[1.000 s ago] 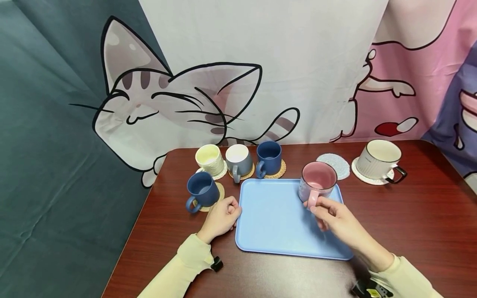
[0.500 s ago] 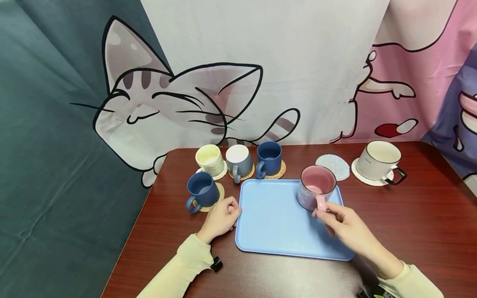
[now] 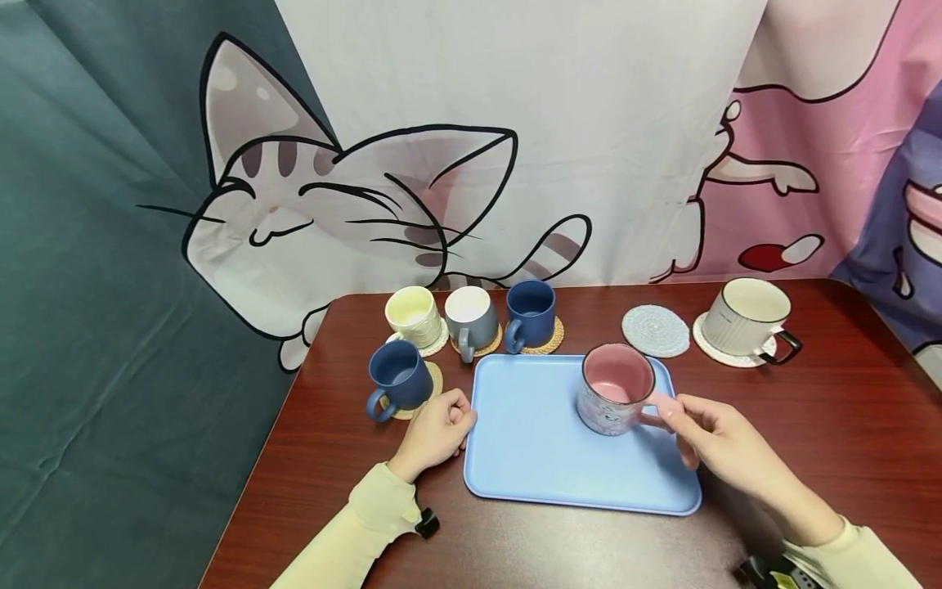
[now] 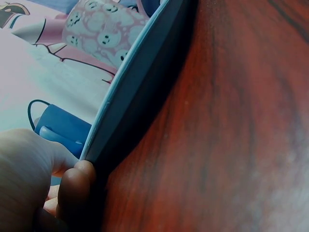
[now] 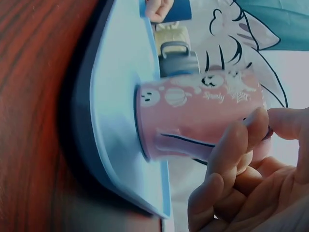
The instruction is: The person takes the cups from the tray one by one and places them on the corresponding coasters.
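Observation:
My right hand (image 3: 724,446) pinches the handle of a pink mug (image 3: 614,388) between thumb and fingers. The mug stands upright at the right half of a light blue tray (image 3: 530,442), its base right at the tray's surface. White ghost and pumpkin prints show on the mug (image 5: 193,113) in the right wrist view. At the tray's left edge, the thumb and fingers of my left hand (image 3: 434,429) grip the rim, as the left wrist view shows with the tray edge (image 4: 125,82) between them.
Left of and behind the tray, mugs stand on coasters: a navy mug (image 3: 401,376), a cream mug (image 3: 415,315), a grey mug (image 3: 474,319) and another navy mug (image 3: 531,311). Back right are a bare pale blue coaster (image 3: 655,330) and a white black-handled mug (image 3: 743,319).
The pink mug has come toward me and slightly left, down onto the tray, and its handle has swung round to the right with my right hand. My left hand has stayed put.

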`<state>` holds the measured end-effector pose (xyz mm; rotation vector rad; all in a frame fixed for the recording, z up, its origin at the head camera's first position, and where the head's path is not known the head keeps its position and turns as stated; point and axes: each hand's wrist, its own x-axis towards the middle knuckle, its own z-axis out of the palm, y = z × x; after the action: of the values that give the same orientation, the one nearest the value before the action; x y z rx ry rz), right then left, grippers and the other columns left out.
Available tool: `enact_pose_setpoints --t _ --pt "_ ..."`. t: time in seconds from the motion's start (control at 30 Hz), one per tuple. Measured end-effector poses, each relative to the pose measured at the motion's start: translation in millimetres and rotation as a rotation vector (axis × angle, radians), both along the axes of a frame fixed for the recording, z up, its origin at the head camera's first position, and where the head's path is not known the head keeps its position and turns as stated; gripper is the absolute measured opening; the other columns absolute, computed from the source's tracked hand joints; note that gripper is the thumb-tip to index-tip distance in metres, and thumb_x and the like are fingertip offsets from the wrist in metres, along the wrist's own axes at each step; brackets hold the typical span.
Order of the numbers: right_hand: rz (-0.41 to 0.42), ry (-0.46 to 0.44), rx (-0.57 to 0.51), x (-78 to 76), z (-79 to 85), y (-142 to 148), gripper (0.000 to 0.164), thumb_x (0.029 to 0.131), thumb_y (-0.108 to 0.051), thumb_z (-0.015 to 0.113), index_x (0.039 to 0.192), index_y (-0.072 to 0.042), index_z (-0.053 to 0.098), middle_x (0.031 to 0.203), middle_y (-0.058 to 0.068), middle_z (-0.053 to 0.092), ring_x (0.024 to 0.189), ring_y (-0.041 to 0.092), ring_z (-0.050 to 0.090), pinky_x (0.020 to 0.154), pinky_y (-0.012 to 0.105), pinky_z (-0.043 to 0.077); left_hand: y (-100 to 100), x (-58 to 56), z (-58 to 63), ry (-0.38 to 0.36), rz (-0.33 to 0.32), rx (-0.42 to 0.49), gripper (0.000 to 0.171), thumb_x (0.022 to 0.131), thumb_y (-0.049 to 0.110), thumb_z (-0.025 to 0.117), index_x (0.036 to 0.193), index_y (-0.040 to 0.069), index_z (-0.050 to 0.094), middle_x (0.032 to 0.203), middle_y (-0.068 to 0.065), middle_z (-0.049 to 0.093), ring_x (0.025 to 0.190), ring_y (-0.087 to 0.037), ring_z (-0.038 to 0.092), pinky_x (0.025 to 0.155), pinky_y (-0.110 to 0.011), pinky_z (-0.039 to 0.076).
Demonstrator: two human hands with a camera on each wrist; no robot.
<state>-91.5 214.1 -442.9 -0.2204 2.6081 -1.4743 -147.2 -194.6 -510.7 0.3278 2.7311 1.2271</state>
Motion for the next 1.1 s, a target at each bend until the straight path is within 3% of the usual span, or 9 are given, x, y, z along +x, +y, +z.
enact_pose_setpoints --t 0.27,0.5,0.63,0.7,0.93,1.1 --pt "0.044 -0.097 -0.036 -8.3 2.1 2.6 0.049 0.111 -0.034 0.048 0.079 0.002 0.058 0.056 0.006 0.059 0.076 0.023 0.064 0.060 0.030 0.048 0.1 -0.3 0.9 0.001 -0.002 -0.005 0.019 0.100 0.026 0.064 0.082 0.022 0.058 0.051 0.010 0.059 0.047 -0.010 0.063 0.055 -0.026 0.050" --pt "0.133 -0.293 -0.157 -10.6 6.5 5.9 0.060 0.113 -0.038 0.039 0.074 0.008 0.045 0.059 0.006 0.054 0.056 0.027 0.058 0.056 0.039 0.047 -0.3 0.0 0.5 0.007 -0.002 -0.010 0.019 0.100 0.026 0.064 0.082 0.022 0.058 0.051 0.010 0.059 0.047 -0.010 0.062 0.055 -0.026 0.050" --pt "0.209 -0.381 -0.187 -11.9 8.0 7.1 0.064 0.114 -0.042 0.031 0.074 0.008 0.042 0.060 0.007 0.056 0.055 0.027 0.058 0.054 0.042 0.046 -0.5 0.1 -0.5 0.004 -0.003 -0.009 0.019 0.101 0.026 0.064 0.082 0.022 0.058 0.051 0.010 0.059 0.047 -0.010 0.062 0.054 -0.026 0.050" --pt "0.260 -0.405 -0.205 -12.4 8.6 7.7 0.066 0.114 -0.042 0.028 0.074 0.009 0.042 0.059 0.013 0.056 0.055 0.028 0.058 0.053 0.042 0.046 -0.4 0.0 -0.7 0.004 -0.005 -0.007 0.019 0.101 0.026 0.064 0.082 0.021 0.058 0.051 0.010 0.058 0.047 -0.010 0.062 0.054 -0.025 0.050" --pt "0.461 -0.384 -0.204 -12.8 7.6 13.2 0.070 0.116 -0.031 0.016 0.082 0.008 0.063 0.064 0.034 0.052 0.055 0.038 0.051 0.053 0.041 0.044 0.1 0.3 0.7 0.007 -0.006 -0.005 0.019 0.100 0.026 0.063 0.083 0.021 0.059 0.051 0.010 0.058 0.047 -0.010 0.062 0.054 -0.025 0.050" --pt "0.484 -0.370 -0.169 -11.6 9.0 12.8 0.069 0.116 -0.030 0.016 0.088 0.002 0.070 0.066 0.033 0.052 0.054 0.027 0.054 0.055 0.038 0.046 0.8 0.8 1.4 0.009 -0.001 -0.006 0.019 0.100 0.025 0.063 0.082 0.021 0.058 0.051 0.011 0.058 0.046 -0.009 0.062 0.053 -0.025 0.050"
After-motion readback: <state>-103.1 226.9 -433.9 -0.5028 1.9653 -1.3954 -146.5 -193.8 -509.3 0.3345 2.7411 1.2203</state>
